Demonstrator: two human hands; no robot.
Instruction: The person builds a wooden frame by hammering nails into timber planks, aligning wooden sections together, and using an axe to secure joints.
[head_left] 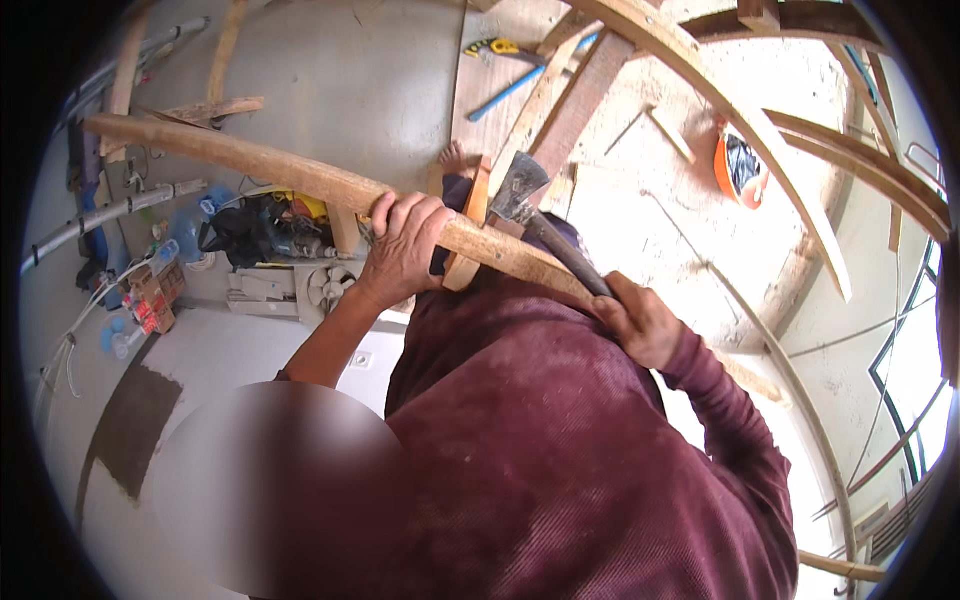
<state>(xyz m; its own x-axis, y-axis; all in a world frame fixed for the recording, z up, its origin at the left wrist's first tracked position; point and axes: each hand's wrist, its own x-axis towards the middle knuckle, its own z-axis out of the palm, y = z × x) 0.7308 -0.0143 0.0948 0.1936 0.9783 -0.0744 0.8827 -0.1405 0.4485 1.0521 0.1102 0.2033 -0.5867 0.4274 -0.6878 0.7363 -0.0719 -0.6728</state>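
Note:
A long wooden beam (270,172) runs slantwise across the front of my body, from the far left to the lower right. My left hand (405,240) is closed around it, fingers over the top edge. In my right hand (642,322) is the dark handle of a hatchet (565,250), held just over the beam. The hatchet's metal head (520,187) points up and away, beside a short wooden piece (472,225) that crosses the beam. Whether that piece is fastened to the beam, I cannot tell.
A yellow-handled saw (500,47) and a blue bar (505,94) lie ahead. Several timbers, among them a long one (735,105), span the upper right. An orange container (722,170) stands beyond. On the left are a black bag (240,232) and a cardboard box (150,298).

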